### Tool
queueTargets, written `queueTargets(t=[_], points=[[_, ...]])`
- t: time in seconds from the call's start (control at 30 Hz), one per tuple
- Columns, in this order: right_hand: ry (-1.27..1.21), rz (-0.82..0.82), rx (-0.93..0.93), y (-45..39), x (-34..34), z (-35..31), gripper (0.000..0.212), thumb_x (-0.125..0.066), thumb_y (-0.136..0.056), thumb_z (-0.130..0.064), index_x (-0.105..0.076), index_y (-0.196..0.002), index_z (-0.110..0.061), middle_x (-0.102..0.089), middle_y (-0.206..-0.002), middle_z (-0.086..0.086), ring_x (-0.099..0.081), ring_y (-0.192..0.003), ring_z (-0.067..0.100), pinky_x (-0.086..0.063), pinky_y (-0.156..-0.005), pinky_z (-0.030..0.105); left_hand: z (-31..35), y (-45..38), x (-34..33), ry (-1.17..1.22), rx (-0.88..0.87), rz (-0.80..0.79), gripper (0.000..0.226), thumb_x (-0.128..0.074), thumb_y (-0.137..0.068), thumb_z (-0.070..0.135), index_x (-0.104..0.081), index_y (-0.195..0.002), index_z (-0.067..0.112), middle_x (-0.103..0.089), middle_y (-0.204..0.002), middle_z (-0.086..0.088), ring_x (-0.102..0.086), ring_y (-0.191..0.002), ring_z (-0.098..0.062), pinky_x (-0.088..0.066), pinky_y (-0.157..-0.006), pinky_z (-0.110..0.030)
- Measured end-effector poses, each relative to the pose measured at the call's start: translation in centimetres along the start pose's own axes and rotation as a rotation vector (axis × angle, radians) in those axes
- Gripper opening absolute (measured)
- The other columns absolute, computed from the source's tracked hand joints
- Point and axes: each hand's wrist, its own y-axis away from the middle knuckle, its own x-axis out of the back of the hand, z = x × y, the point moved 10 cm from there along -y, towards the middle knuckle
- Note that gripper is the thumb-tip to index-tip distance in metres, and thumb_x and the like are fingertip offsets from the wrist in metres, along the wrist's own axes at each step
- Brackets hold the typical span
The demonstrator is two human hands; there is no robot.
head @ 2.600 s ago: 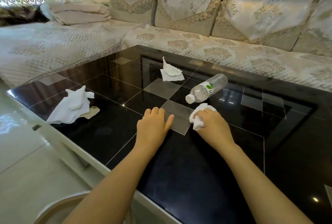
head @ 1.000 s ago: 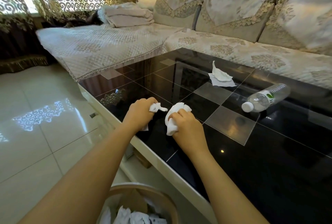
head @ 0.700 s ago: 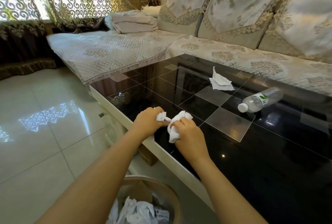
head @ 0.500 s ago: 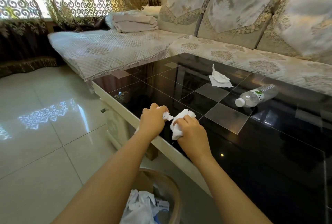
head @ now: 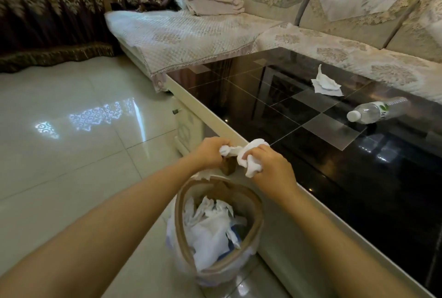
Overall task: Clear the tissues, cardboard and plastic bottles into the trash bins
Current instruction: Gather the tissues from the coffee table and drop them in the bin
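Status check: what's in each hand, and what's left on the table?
Left hand and right hand both shut on crumpled tissues, above the trash bin. One tissue and the plastic bottle left on the table. Path to bin unobstructed.

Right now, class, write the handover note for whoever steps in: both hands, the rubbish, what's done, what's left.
Left hand: closed on a tissue wad and a brown cardboard piece.
Right hand: closed on a crumpled tissue.
Both are above the trash bin, which already holds tissues.
Left: drop these, then clear the table's tissue and plastic bottle.
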Motion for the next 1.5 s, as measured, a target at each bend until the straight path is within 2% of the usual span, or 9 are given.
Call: queueTargets(t=[0.13,0.27,0.43,0.53,0.63,0.87,1.13,1.33,1.5], points=[[0.098,-0.249,-0.070,1.8,-4.7,-0.2,0.016,-0.063,-0.082,-0.024,-0.063,-0.097,-0.021,-0.056,-0.094,-0.006,-0.051,-0.081,0.010,-0.044,-0.073,0.022,-4.8,2.4,-2.3,-0.138,0.123,-0.146,0.038,-0.067,-0.080,0.004,-0.058,-0.113,0.019,-0.058,-0.107,-0.002,-0.055,-0.104,-0.022,-0.048,-0.089,-0.034],[0.072,-0.501,-0.209,5.1,-10.4,1.1,0.013,-0.056,-0.088,-0.033,-0.058,-0.097,-0.024,-0.061,-0.093,-0.002,-0.059,-0.089,0.020,-0.044,-0.072,0.028,-8.8,4.4,-6.8,-0.296,0.158,-0.307,0.095,-0.078,-0.073,0.033,-0.021,-0.147,0.019,-0.047,-0.135,-0.007,-0.045,-0.126,-0.024,-0.038,-0.105,-0.037],[0.097,-0.781,-0.298,8.3,-14.2,2.9,0.077,-0.063,-0.081,-0.049,-0.022,-0.145,-0.036,-0.047,-0.140,0.005,-0.047,-0.124,0.026,-0.043,-0.098,0.042,-10.0,5.5,-7.5,-0.197,0.109,-0.324,0.087,-0.073,-0.079,0.031,-0.022,-0.149,0.022,-0.039,-0.146,-0.004,-0.036,-0.135,-0.023,-0.034,-0.109,-0.036],[0.076,-0.741,-0.219,7.4,-12.8,1.8,0.074,-0.067,-0.078,-0.047,-0.031,-0.141,-0.034,-0.050,-0.136,0.001,-0.049,-0.122,0.023,-0.045,-0.096,0.041,-8.2,5.5,-6.0,-0.159,0.028,-0.266,0.046,-0.067,-0.084,0.018,-0.055,-0.128,0.020,-0.059,-0.124,-0.001,-0.053,-0.110,-0.012,-0.044,-0.092,-0.026],[0.116,-0.633,-0.105,5.4,-10.2,0.7,0.060,-0.068,-0.074,-0.056,-0.049,-0.127,-0.036,-0.058,-0.122,-0.008,-0.057,-0.104,0.011,-0.051,-0.085,0.032,-5.0,4.9,-1.7,-0.127,-0.023,0.060,0.022,-0.062,-0.088,0.034,-0.063,-0.109,0.027,-0.065,-0.097,0.009,-0.060,-0.088,-0.006,-0.051,-0.077,-0.023],[0.063,-0.282,0.012,0.5,-2.7,-2.7,0.035,-0.057,-0.079,-0.057,-0.060,-0.105,-0.035,-0.061,-0.099,-0.015,-0.056,-0.087,0.004,-0.053,-0.076,0.030,5.1,3.8,4.4,-0.205,-0.355,0.472,0.023,-0.057,-0.088,0.045,-0.064,-0.088,0.023,-0.061,-0.074,0.009,-0.056,-0.066,-0.007,-0.049,-0.060,-0.021],[0.293,0.017,-0.081,-3.3,6.6,3.6,0.046,-0.063,-0.084,-0.042,-0.052,-0.127,-0.032,-0.053,-0.128,-0.013,-0.048,-0.117,0.005,-0.042,-0.089,0.022,8.9,-4.0,3.7,-0.335,-0.279,0.391,0.052,-0.052,-0.087,0.057,-0.048,-0.132,0.031,-0.055,-0.126,0.010,-0.049,-0.117,-0.011,-0.043,-0.097,-0.036],[0.387,0.156,-0.275,-3.1,9.5,12.6,0.066,-0.065,-0.080,-0.045,-0.041,-0.139,-0.027,-0.044,-0.140,-0.004,-0.040,-0.129,0.014,-0.040,-0.102,0.033,8.6,-10.8,-1.3,-0.420,-0.146,0.251,0.068,-0.055,-0.084,0.059,-0.034,-0.143,0.031,-0.050,-0.137,0.002,-0.051,-0.120,-0.018,-0.047,-0.096,-0.037],[0.433,0.220,-0.270,-5.8,9.7,16.7,0.067,-0.064,-0.081,-0.045,-0.041,-0.141,-0.026,-0.040,-0.146,0.000,-0.036,-0.134,0.018,-0.036,-0.105,0.037,9.5,-15.9,-4.5,-0.465,-0.106,0.262,0.057,-0.048,-0.091,0.052,-0.034,-0.142,0.030,-0.041,-0.144,0.002,-0.035,-0.136,-0.024,-0.022,-0.111,-0.061]])
